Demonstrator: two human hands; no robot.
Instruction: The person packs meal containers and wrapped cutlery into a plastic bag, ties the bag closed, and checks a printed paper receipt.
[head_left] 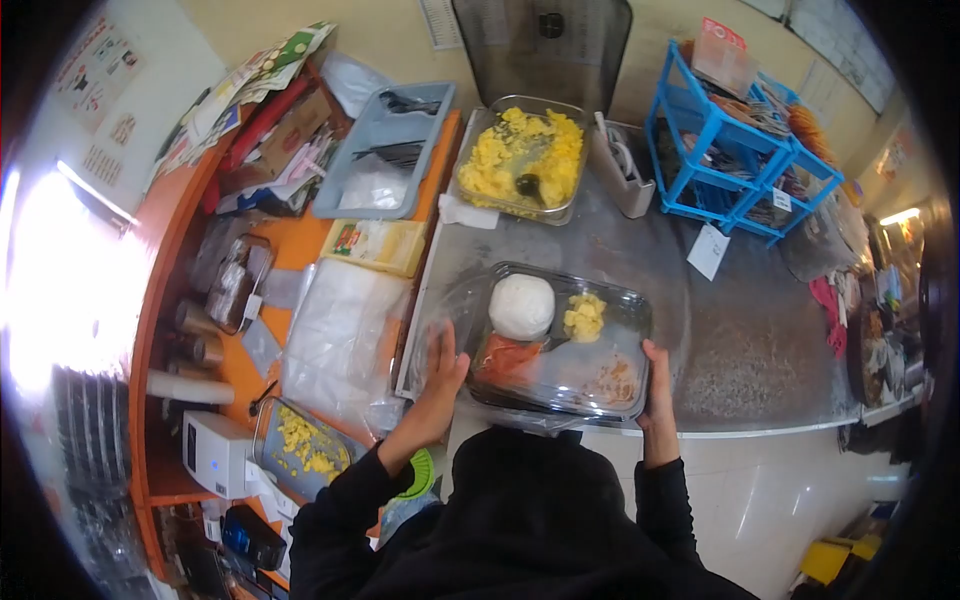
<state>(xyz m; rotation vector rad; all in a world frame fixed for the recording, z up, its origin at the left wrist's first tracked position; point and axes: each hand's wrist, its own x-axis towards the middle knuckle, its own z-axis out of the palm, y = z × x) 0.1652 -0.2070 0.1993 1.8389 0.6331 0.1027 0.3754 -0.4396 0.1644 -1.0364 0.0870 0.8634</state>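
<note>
A black compartment meal tray [560, 400] is at the near edge of the metal counter, with clear plastic over and around it. In it are a white mound of rice [522, 307], yellow scrambled egg [584, 317], an orange-red portion [508, 361] and a brownish portion [612, 380]. My right hand [657, 398] grips the tray's right edge, thumb up on the rim, its other fingers mostly hidden. At the left side, my left hand [432, 395] has its fingers stretched out against the clear plastic film [452, 318], beside the tray.
Behind the tray stands a glass dish [568, 212] of scrambled egg with a dark spoon. Blue racks [722, 140] fill the back right of the metal counter [740, 340]. On the left orange shelf are plastic bags [340, 330], a grey-blue bin [392, 208] and a smaller egg tray [262, 440].
</note>
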